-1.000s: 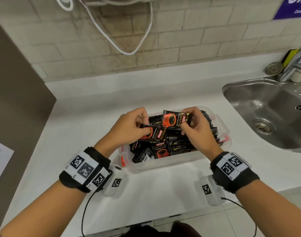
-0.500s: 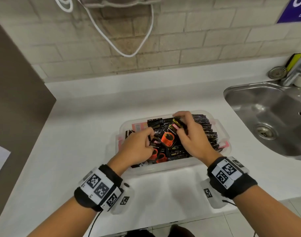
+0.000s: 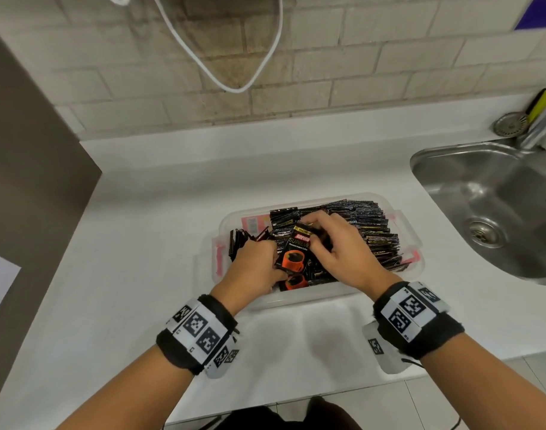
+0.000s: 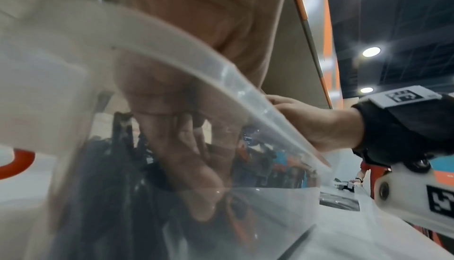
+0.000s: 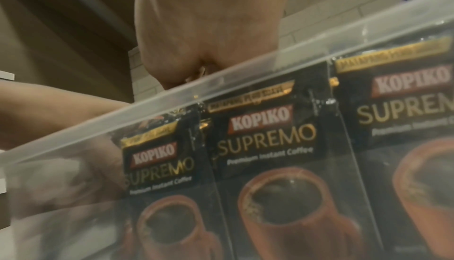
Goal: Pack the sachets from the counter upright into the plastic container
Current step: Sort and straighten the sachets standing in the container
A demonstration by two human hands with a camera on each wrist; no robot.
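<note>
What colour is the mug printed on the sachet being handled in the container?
Orange, on a black sachet; clearest in the head view.

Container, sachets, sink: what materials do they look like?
Container: clear, slightly frosted plastic; the sachets show through its wall. Sachets: glossy printed film or foil laminate, going by sheen and crimped top edges; cannot tell which. Sink: brushed stainless steel, with soft grey reflections.
</note>
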